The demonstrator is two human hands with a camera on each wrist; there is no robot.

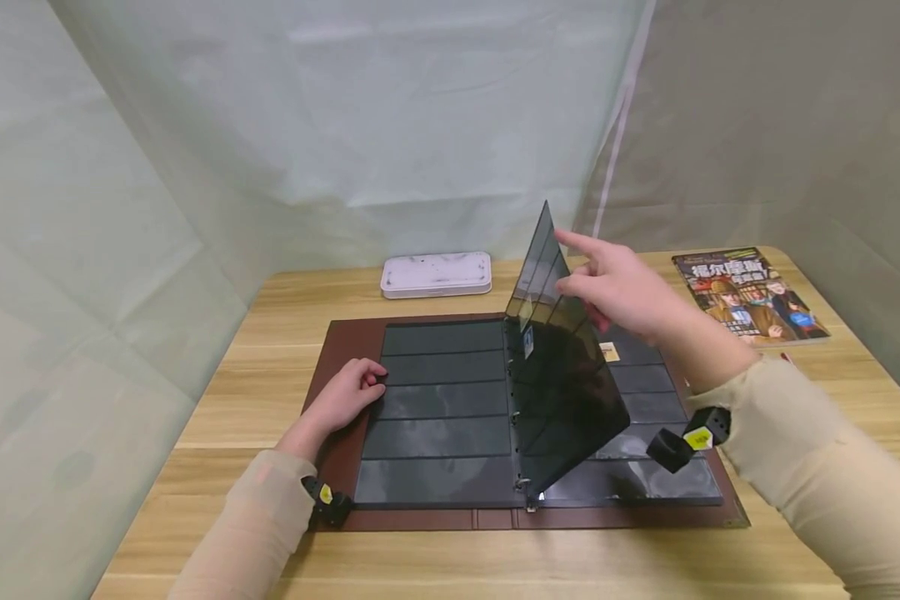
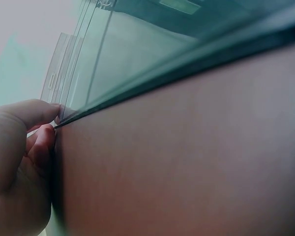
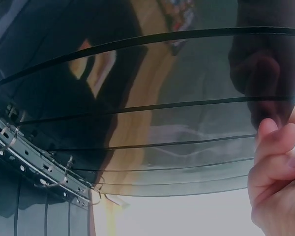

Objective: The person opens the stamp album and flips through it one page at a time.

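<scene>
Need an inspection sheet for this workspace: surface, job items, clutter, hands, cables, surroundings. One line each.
Surface: light wood-grain table, under the open album.
Job's things: brown-covered ring album, open; one dark translucent page stands raised at the rings; a small pale insert shows on the right side.
Clutter: pale tin case behind the album; illustrated magazine at back right.
Left hand: at the outer edge of the left-side pages; whether it pinches them is unclear.
Right hand: index finger extended, touching the raised page.
Cables: nothing seen.
Surroundings: pale fabric sheeting behind.
</scene>
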